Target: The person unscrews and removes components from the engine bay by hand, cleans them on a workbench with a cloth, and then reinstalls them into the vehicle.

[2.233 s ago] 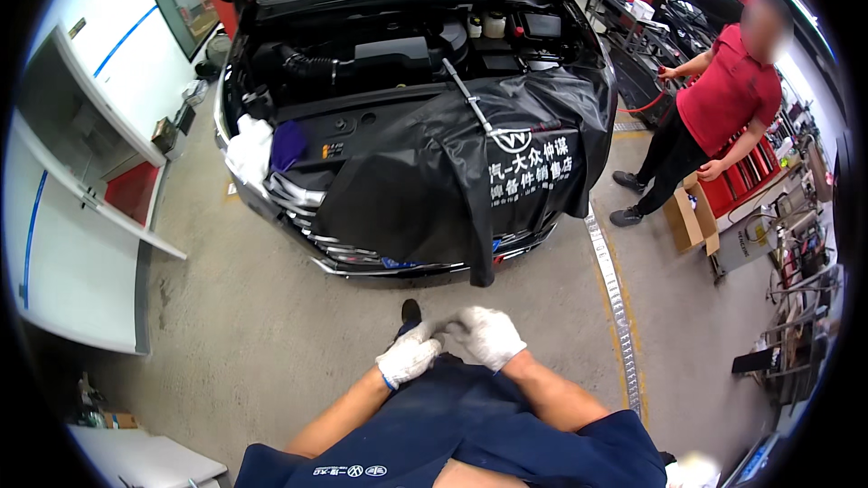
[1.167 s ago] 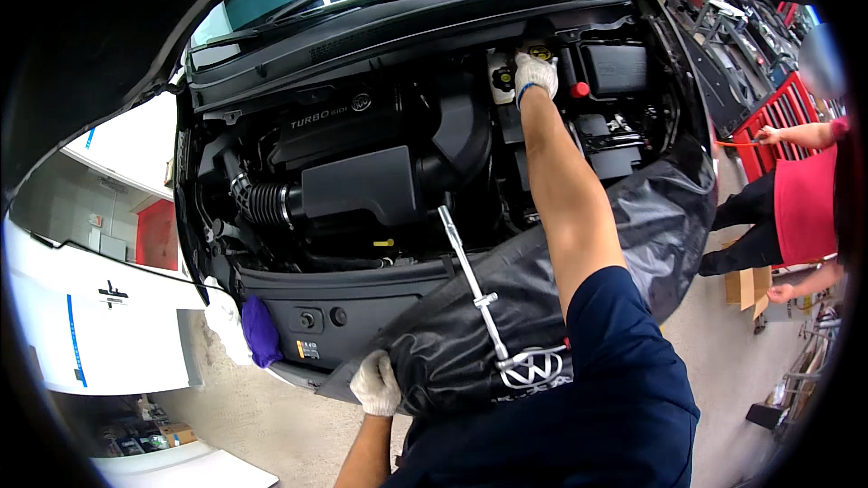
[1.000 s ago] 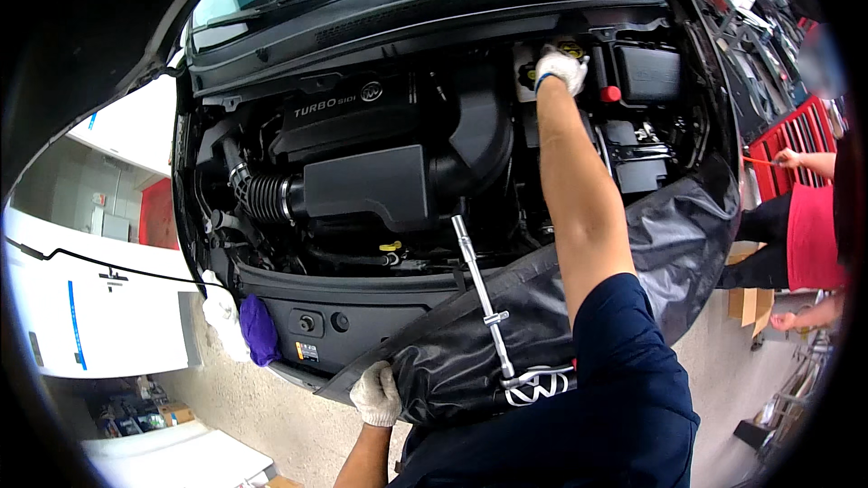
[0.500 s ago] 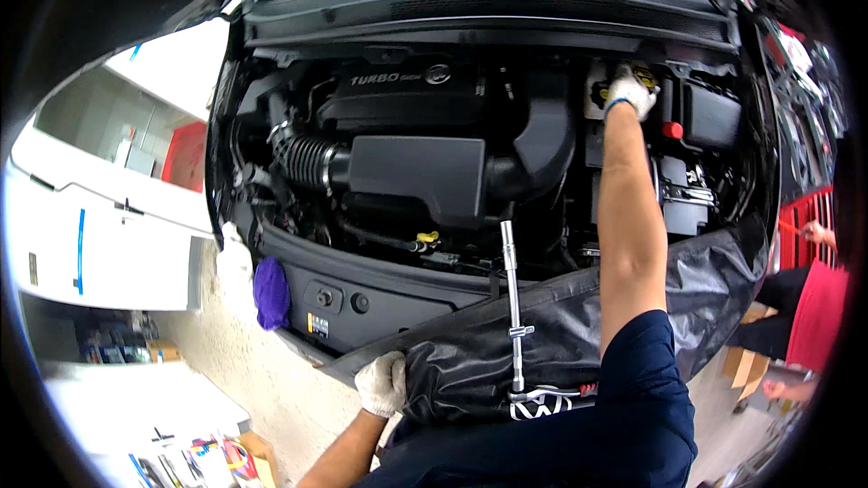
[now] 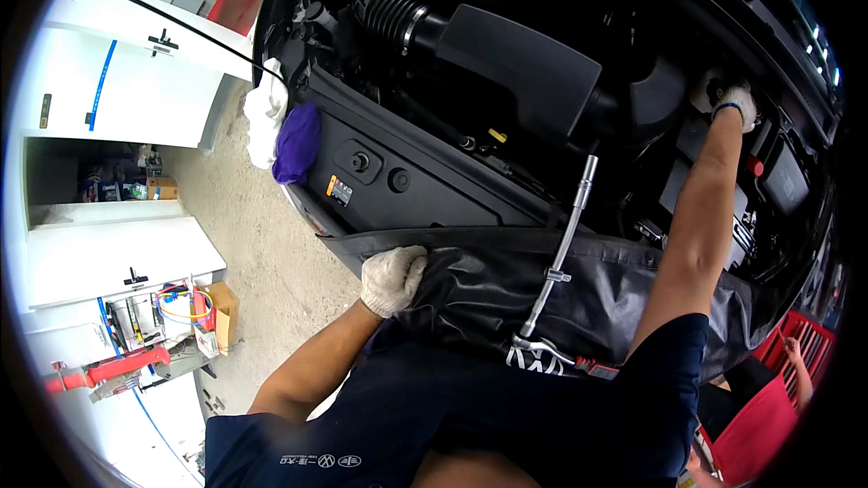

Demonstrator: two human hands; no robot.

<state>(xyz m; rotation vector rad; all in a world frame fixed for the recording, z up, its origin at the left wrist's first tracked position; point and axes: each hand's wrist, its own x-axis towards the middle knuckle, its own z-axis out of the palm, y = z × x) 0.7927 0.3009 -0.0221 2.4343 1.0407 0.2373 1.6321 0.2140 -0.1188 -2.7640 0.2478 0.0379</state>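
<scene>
My right hand point(image 5: 737, 108), in a white knit glove, reaches deep into the engine bay's far right corner. Its fingers are closed over a dark cap point(image 5: 717, 90) on a pale fluid reservoir point(image 5: 701, 93); the glove hides part of the cap. My left hand point(image 5: 394, 280), gloved too, is curled in a fist at the left edge of a black fender cover point(image 5: 470, 262), gripping its fabric. Across that cover lies a ratchet wrench point(image 5: 542, 347) with a long chrome extension point(image 5: 564, 248), its socket end over the engine bay's front edge.
A black engine air box point(image 5: 515, 63) and ribbed intake hose point(image 5: 393, 14) fill the bay. Purple point(image 5: 297, 145) and white point(image 5: 265, 117) cloths hang at the car's front left corner. White cabinets point(image 5: 136, 81) stand left; a person in red point(image 5: 750, 425) is at lower right.
My view has swung left and tilted, so the car appears turned clockwise. My right hand stays at the reservoir, my left at the cover's edge.
</scene>
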